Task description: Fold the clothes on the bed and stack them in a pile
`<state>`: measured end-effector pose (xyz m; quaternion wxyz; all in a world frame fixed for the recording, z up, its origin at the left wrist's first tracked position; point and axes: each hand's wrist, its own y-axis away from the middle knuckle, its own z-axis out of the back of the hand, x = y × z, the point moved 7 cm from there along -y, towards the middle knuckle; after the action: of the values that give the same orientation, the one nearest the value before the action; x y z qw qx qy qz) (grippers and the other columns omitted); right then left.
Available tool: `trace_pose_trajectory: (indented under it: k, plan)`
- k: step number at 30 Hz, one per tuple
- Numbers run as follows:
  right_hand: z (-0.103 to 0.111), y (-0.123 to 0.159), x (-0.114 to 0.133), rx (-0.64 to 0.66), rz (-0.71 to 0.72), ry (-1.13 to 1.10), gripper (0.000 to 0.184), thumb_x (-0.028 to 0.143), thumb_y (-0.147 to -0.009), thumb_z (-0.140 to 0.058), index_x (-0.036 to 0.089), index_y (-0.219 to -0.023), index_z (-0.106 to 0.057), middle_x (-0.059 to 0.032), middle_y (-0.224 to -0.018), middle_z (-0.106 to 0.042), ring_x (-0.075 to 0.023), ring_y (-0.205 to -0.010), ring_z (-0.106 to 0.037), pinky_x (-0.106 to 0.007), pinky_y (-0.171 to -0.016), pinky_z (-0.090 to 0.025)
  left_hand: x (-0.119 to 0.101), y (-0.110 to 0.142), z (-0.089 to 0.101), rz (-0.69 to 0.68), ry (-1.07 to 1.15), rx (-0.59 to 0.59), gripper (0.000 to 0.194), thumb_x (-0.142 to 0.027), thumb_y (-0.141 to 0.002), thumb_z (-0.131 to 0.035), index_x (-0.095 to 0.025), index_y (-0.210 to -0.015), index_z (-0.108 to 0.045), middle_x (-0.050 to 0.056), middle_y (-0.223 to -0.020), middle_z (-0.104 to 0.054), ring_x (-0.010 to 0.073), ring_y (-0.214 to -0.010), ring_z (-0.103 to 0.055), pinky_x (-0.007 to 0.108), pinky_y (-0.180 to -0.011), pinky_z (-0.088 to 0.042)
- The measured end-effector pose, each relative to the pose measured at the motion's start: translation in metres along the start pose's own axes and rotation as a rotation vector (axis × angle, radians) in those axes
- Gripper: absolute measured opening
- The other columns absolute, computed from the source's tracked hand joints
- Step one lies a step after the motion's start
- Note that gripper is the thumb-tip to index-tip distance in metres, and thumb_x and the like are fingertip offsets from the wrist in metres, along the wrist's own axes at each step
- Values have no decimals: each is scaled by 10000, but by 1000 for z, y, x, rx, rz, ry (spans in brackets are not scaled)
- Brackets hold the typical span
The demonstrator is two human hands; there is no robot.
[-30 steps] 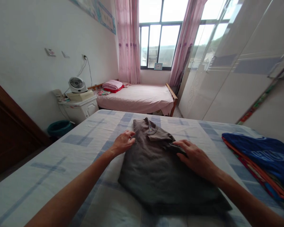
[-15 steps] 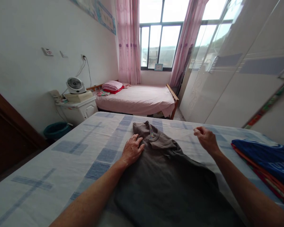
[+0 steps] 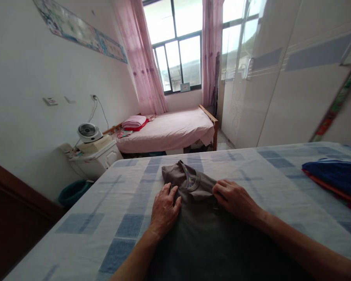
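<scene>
A dark grey-brown T-shirt lies spread on the bed, its collar at the far end and its lower part dark and cut off by the bottom of the view. My left hand rests on the shirt's left edge, just below the shoulder, fingers stretched out and pressing lightly on the cloth. On the opposite side, my right hand is closed at the right shoulder beside the collar, its curled fingers gripping the shirt's edge. The right fingertips are partly hidden by the hand.
The bed has a blue-and-white patterned sheet. Folded clothes, blue on top, lie at the right. Beyond stand a pink-covered bed and a white cabinet with a fan. A wardrobe lines the right wall.
My right hand has come left and down from above the sheet onto the shirt's right shoulder and taken hold there. My left hand stays on the shirt. The view has tilted and turned slightly right.
</scene>
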<state>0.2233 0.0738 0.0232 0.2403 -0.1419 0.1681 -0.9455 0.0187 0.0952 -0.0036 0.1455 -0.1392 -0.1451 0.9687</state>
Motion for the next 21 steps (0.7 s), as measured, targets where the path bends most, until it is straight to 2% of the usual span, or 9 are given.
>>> trace_pose_trajectory:
  k: [3, 6, 8, 9, 11, 13, 16, 18, 21]
  plan:
    - [2, -2, -34, -64, -174, -202, 202, 254, -861, -406, 199, -769, -577, -33, -807, -619, -158, -750, -573, -278, -696, -424, 1, -1, 0, 0, 3, -1, 410, -334, -879, -453, -184, -1250, -540, 120, -1367, -457, 258, -1261, -419, 425, -1050, -346]
    - [13, 6, -94, -212, -518, -392, 240, 335, -836, -403, 188, -785, -586, -28, -738, -643, -161, -689, -592, -275, -657, -433, 1, -1, 0, -5, 10, -2, 409, -329, -876, -458, -180, -1248, -542, 123, -1366, -456, 260, -1264, -417, 423, -1054, -342]
    - [26, 17, -124, -303, -717, -403, 253, 362, -805, -430, 178, -792, -603, -30, -699, -651, -169, -657, -594, -282, -635, -435, 0, -1, 0, -9, 12, -1, 408, -322, -875, -458, -177, -1247, -543, 124, -1362, -459, 259, -1266, -414, 420, -1055, -341]
    - [32, 19, -129, -326, -738, -390, 259, 374, -799, -443, 177, -794, -611, -31, -701, -654, -170, -652, -592, -283, -632, -435, 0, -1, 0, -10, 11, 0, 407, -320, -875, -458, -175, -1245, -544, 124, -1359, -462, 258, -1266, -414, 420, -1056, -341]
    - [41, 14, -116, -301, -614, -371, 267, 391, -808, -459, 183, -809, -626, -37, -770, -663, -166, -687, -594, -278, -650, -444, 0, -2, 0, -10, 5, 1, 407, -318, -875, -457, -174, -1245, -545, 125, -1357, -462, 259, -1264, -415, 423, -1055, -342]
    - [40, 5, -77, -183, -354, -359, 255, 393, -818, -488, 196, -878, -639, -46, -911, -660, -168, -793, -600, -276, -713, -455, 0, -2, -1, -10, -1, 2, 409, -318, -876, -454, -172, -1248, -542, 126, -1360, -457, 261, -1265, -413, 427, -1054, -344]
    - [22, 0, -13, 21, -34, -239, 273, 345, -765, -596, 227, -1009, -628, -55, -1062, -623, -204, -979, -566, -330, -851, -429, 0, -2, -1, -18, -7, -2, 409, -318, -879, -450, -173, -1251, -538, 126, -1360, -457, 262, -1265, -413, 434, -1049, -350]
    - [11, -2, 6, 75, 19, -131, 203, 281, -765, -589, 224, -955, -634, -54, -1006, -630, -213, -974, -561, -361, -868, -410, 0, -2, -1, -24, -9, -6, 404, -317, -879, -451, -175, -1247, -540, 126, -1356, -462, 263, -1261, -418, 437, -1046, -355]
    - [8, -4, -10, 22, -111, -116, 137, 212, -810, -477, 201, -799, -613, -39, -855, -634, -177, -821, -580, -327, -784, -427, 0, -2, -2, -26, -13, -5, 403, -319, -879, -450, -175, -1244, -542, 126, -1354, -463, 263, -1258, -421, 435, -1045, -358]
